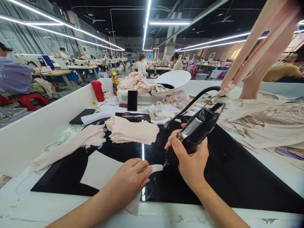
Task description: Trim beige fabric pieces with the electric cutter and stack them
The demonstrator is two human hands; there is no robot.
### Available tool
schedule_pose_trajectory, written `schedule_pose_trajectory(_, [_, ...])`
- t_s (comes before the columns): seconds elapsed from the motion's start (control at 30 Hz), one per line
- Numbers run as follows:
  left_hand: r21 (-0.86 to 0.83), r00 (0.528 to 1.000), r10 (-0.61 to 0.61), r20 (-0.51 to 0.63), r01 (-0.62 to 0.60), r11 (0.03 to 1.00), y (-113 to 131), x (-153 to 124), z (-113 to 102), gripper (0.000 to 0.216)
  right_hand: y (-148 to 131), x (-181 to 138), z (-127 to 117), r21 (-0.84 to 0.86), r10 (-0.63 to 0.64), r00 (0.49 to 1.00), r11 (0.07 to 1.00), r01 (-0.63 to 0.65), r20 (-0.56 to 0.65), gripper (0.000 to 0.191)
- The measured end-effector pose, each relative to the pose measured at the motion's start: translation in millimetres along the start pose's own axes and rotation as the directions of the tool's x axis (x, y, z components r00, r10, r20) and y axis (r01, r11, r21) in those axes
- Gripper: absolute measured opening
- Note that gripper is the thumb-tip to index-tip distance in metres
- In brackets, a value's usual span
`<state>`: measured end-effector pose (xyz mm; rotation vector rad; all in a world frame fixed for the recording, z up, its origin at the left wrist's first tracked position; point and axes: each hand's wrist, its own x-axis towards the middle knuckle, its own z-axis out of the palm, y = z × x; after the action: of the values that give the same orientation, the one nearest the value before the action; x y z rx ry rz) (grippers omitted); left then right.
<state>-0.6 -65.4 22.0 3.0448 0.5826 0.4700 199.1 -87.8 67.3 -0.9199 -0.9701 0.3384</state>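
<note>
My right hand (pixel 192 156) is wrapped round a black corded power tool (pixel 197 129) with a silver panel on its side. Its thin tip points down at the narrow end of a pale fabric piece (pixel 101 169); whether the two touch I cannot tell. My left hand (pixel 129 175) lies over that piece, fingers stretched out and pressing it onto a glossy black sheet (pixel 228 171). Pink fabric strips (pixel 251 53) are knotted at the tool's top end, holding it from above. Just beyond my left hand lies a stack of pale pink fabric pieces (pixel 131 129).
Another pink fabric bundle (pixel 73 145) lies left. Behind are a phone (pixel 132 100), a pen (pixel 134 116), a red cup (pixel 97 91) and a white basket (pixel 140 97) heaped with fabric. Layered fabric (pixel 268 123) covers the right side. A white wall (pixel 47 136) edges the table.
</note>
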Motion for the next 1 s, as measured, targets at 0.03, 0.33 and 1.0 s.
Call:
schedule_pose_trajectory(0.03, [0.006, 1.0, 0.001, -0.001, -0.001, 1.0, 0.3, 0.2, 0.3, 0.023, -0.1, 0.4, 1.1, 0.017, 0.005, 1.0, 1.0, -0.005, -0.004, 0.033])
schedule_pose_trajectory(0.33, [0.011, 1.0, -0.004, -0.03, 0.004, 1.0, 2.1, 0.3, -0.7, 0.021, 5.6, -0.3, 23.6, 0.064, 0.043, 0.999, 0.997, -0.043, -0.003, 0.035])
schedule_pose_trajectory(1.0, [0.007, 0.999, -0.006, -0.031, 0.006, 1.0, 1.0, -1.0, 1.7, 0.025, 9.9, 3.0, 8.7, 0.112, 0.031, 0.999, 0.993, -0.029, -0.014, 0.029])
